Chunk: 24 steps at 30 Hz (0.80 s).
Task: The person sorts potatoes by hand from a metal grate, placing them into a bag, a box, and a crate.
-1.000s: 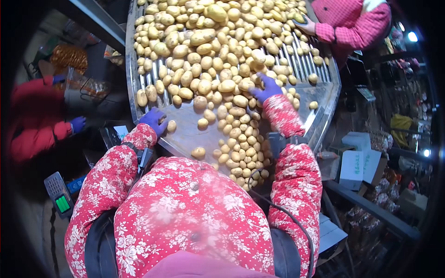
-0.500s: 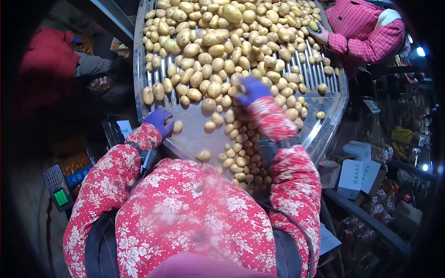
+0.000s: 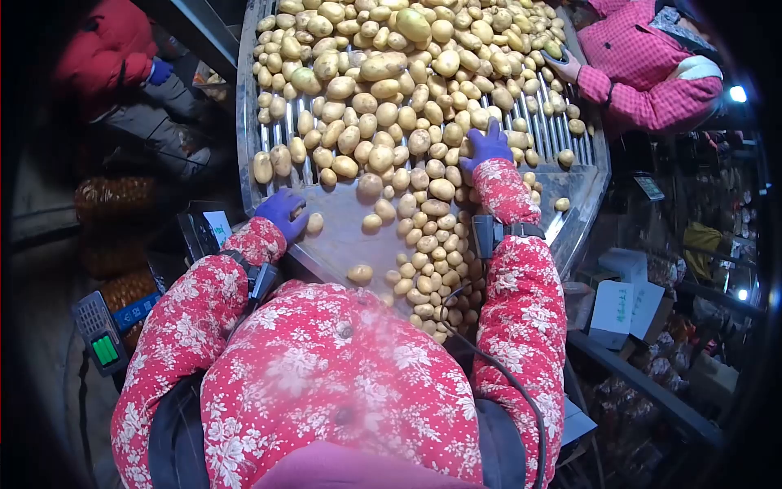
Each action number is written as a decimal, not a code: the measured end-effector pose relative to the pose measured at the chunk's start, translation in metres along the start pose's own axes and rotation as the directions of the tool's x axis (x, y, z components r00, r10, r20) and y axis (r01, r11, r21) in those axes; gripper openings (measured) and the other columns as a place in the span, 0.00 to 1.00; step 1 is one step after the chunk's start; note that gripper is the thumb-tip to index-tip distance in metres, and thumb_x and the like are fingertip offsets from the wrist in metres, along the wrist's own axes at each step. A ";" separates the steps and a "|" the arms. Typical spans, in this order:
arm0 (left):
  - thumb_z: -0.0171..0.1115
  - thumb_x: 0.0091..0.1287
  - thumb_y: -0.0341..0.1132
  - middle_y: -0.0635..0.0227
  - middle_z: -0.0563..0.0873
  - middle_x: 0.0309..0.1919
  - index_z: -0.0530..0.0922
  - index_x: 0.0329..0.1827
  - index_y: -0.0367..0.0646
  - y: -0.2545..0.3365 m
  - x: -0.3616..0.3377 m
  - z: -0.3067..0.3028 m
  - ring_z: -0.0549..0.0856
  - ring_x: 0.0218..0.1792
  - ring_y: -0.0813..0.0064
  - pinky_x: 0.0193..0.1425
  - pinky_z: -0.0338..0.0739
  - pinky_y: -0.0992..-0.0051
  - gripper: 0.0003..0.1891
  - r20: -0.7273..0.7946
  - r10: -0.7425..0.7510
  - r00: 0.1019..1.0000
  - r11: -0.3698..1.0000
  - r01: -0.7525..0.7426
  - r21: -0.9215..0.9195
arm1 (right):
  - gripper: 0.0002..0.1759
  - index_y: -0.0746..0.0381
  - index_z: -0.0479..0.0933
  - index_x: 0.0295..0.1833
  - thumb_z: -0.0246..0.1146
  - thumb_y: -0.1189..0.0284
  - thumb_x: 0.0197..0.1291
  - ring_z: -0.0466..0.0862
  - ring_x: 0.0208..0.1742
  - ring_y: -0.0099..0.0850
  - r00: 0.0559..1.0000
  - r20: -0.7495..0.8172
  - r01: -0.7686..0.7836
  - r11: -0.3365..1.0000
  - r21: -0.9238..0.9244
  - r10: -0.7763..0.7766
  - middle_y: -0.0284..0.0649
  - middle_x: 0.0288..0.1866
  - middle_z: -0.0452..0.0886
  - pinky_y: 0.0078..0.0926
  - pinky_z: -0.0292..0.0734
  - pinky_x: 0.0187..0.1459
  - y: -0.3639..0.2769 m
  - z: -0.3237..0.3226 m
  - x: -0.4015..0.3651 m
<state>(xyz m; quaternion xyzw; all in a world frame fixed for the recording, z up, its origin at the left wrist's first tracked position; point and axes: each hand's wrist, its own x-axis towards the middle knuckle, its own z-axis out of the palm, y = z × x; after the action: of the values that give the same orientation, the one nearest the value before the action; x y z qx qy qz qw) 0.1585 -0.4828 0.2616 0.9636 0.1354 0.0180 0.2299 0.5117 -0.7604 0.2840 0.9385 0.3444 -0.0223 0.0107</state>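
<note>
So there's a pile of yellow-tan, round-to-oval potatoes (image 3: 380, 157) covering most of a grey metal sorting table (image 3: 338, 232). They're thickest toward the far edge, sitting on a bed of shiny metal rollers (image 3: 538, 126), and a narrow stream of smaller ones runs down over the smooth plate to the near edge, a bit right of the middle.

The purple-gloved left hand (image 3: 281, 213) is parked at the table's near left corner, fingers curled. Something tan peeks out by the fingertips, but honestly I can't tell if it's gripping a potato. One loose potato lies just beside it, another sits by the near edge, and one more lies off by the right edge.

The purple-gloved right hand (image 3: 489, 147) is palm down among the potatoes where the rollers meet the plate, right of centre. Fingers are spread apart, with a potato right by the thumb side; can't tell whether anything's tucked under the palm.

Over at the far right edge, a person in a pink checked jacket (image 3: 627, 61) has a hand at a greenish potato. Past the left edge there's someone in a red jacket (image 3: 106, 53) with a blue glove (image 3: 160, 72).
</note>
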 end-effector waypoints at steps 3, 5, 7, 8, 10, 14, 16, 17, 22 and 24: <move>0.63 0.61 0.42 0.56 0.80 0.43 0.81 0.45 0.43 -0.001 -0.003 0.001 0.81 0.46 0.53 0.51 0.77 0.60 0.15 0.004 -0.003 1.000 1.000 0.003 -0.005 | 0.33 0.44 0.74 0.56 0.76 0.58 0.41 0.74 0.62 0.52 0.984 0.172 -0.039 0.998 -0.043 0.046 0.52 0.69 0.61 0.47 0.76 0.56 -0.007 -0.018 -0.001; 0.63 0.61 0.42 0.56 0.80 0.43 0.81 0.45 0.43 -0.003 0.000 0.003 0.81 0.46 0.53 0.51 0.77 0.60 0.14 -0.004 0.007 1.000 1.000 -0.007 -0.011 | 0.32 0.44 0.73 0.56 0.75 0.57 0.43 0.77 0.59 0.51 0.984 0.175 -0.013 0.999 -0.029 0.018 0.49 0.65 0.65 0.48 0.77 0.54 0.005 -0.007 0.001; 0.63 0.61 0.42 0.56 0.80 0.43 0.81 0.45 0.43 -0.006 -0.002 0.004 0.81 0.46 0.53 0.51 0.77 0.61 0.15 -0.016 0.020 1.000 1.000 -0.020 -0.013 | 0.32 0.44 0.73 0.57 0.75 0.56 0.43 0.78 0.57 0.51 0.982 0.186 0.011 1.000 -0.028 -0.005 0.48 0.63 0.68 0.48 0.78 0.53 0.011 0.001 0.002; 0.63 0.61 0.42 0.56 0.80 0.43 0.80 0.45 0.43 -0.006 -0.002 0.005 0.81 0.47 0.53 0.52 0.77 0.61 0.15 -0.008 0.016 1.000 1.000 -0.016 -0.016 | 0.33 0.45 0.72 0.60 0.74 0.57 0.46 0.78 0.57 0.51 0.982 0.187 -0.003 0.999 0.032 -0.003 0.51 0.58 0.72 0.50 0.76 0.54 0.017 0.000 0.004; 0.63 0.61 0.42 0.56 0.80 0.43 0.80 0.46 0.43 -0.008 -0.001 0.008 0.81 0.47 0.53 0.52 0.77 0.61 0.15 0.004 0.015 1.000 1.000 -0.015 -0.016 | 0.37 0.56 0.68 0.63 0.74 0.56 0.49 0.81 0.50 0.42 0.966 0.020 -0.192 0.668 0.719 0.257 0.48 0.52 0.77 0.42 0.80 0.47 0.033 0.013 0.010; 0.63 0.62 0.44 0.56 0.80 0.45 0.80 0.47 0.43 -0.003 -0.001 0.003 0.81 0.49 0.54 0.54 0.76 0.61 0.16 0.038 -0.026 0.999 0.999 0.027 -0.021 | 0.33 0.60 0.69 0.66 0.72 0.66 0.56 0.79 0.41 0.28 0.955 -0.009 -0.146 0.500 0.854 0.295 0.42 0.46 0.80 0.27 0.78 0.39 0.009 0.007 -0.016; 0.63 0.62 0.44 0.56 0.80 0.45 0.80 0.47 0.42 -0.007 0.000 0.005 0.80 0.49 0.54 0.54 0.76 0.61 0.16 0.004 0.032 0.999 0.999 -0.032 0.013 | 0.31 0.56 0.71 0.63 0.70 0.61 0.55 0.81 0.42 0.36 0.996 0.028 0.064 0.911 0.407 -0.082 0.45 0.46 0.80 0.35 0.79 0.41 -0.015 0.030 -0.050; 0.63 0.62 0.44 0.57 0.80 0.46 0.80 0.46 0.42 -0.007 -0.002 0.007 0.80 0.50 0.54 0.55 0.76 0.61 0.16 -0.009 0.054 0.998 0.998 -0.054 0.028 | 0.29 0.55 0.72 0.61 0.70 0.60 0.54 0.82 0.43 0.40 0.990 0.056 0.116 0.967 0.226 -0.132 0.47 0.46 0.80 0.38 0.79 0.43 -0.032 0.030 -0.062; 0.63 0.62 0.44 0.56 0.81 0.47 0.80 0.47 0.43 -0.005 -0.001 0.001 0.80 0.50 0.54 0.56 0.76 0.61 0.17 0.076 -0.030 0.997 1.000 0.031 -0.007 | 0.25 0.54 0.73 0.51 0.70 0.59 0.49 0.81 0.47 0.48 0.993 0.121 -0.004 0.988 0.157 -0.015 0.49 0.46 0.77 0.46 0.79 0.46 -0.065 0.026 -0.077; 0.63 0.62 0.44 0.56 0.81 0.46 0.80 0.47 0.43 -0.004 0.000 0.001 0.80 0.50 0.54 0.56 0.76 0.61 0.17 0.078 -0.040 0.996 0.999 0.041 -0.012 | 0.27 0.55 0.75 0.51 0.72 0.59 0.45 0.81 0.48 0.47 0.992 0.108 0.049 0.988 0.149 -0.065 0.49 0.47 0.79 0.45 0.79 0.46 -0.060 0.022 -0.076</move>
<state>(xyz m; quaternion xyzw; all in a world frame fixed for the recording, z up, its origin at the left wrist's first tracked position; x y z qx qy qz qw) 0.1576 -0.4802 0.2588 0.9590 0.1459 -0.0235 0.2418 0.4142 -0.7641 0.2659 0.9237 0.3674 -0.1009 -0.0394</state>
